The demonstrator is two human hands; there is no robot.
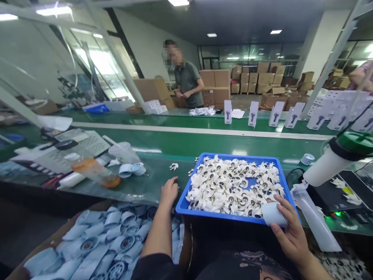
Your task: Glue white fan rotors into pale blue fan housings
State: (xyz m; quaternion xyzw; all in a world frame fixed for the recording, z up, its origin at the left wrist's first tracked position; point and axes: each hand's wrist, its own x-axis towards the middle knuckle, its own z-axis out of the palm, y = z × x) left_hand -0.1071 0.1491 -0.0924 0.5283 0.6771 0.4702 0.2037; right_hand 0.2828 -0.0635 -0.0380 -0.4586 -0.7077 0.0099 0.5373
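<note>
My right hand (291, 229) is closed around a light blue cylindrical housing (274, 213) at the front right corner of a blue tray (227, 218). White bladed fan wheels (221, 182) with dark centres are heaped in that tray. Just left of the tray, my left hand (169, 192) is over the green work surface, its index finger stretched out and nothing visible in it. A single white fan wheel (174, 167) lies a little beyond those fingers. Below my left arm, a carton holds many light blue housings (112, 241), some with round inner parts showing.
A green conveyor (186, 142) runs across, with white printed boxes (276, 113) standing along its far side. Bottles (96, 171) and papers lie left. A green-capped white tool (329, 161) and a black device (329, 200) are at right. Across the line stands a person (189, 83).
</note>
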